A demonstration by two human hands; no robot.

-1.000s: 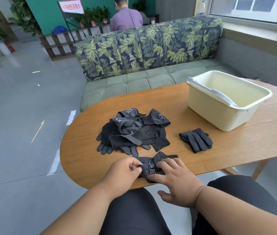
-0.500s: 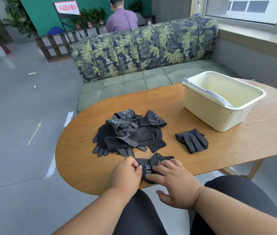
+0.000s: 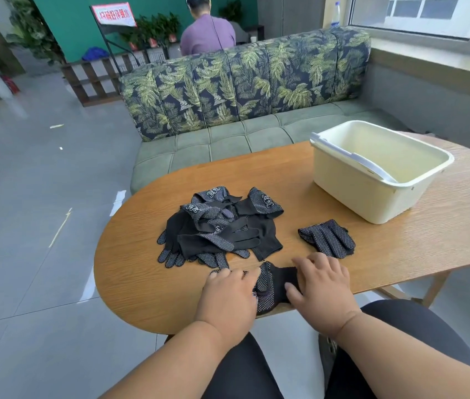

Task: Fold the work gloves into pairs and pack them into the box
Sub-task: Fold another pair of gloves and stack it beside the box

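Head view: at the near edge of the wooden table (image 3: 314, 180), both hands lie flat on a dotted black glove (image 3: 274, 285), the left hand (image 3: 229, 296) and right hand (image 3: 321, 286) with fingers straight. A glove pile (image 3: 219, 226) lies just beyond, a folded pair (image 3: 327, 239) to its right, the cream box (image 3: 372, 180) far right.

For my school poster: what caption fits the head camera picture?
Both hands, left hand and right hand, press a black dotted glove beside the glove pile; cream box waits.
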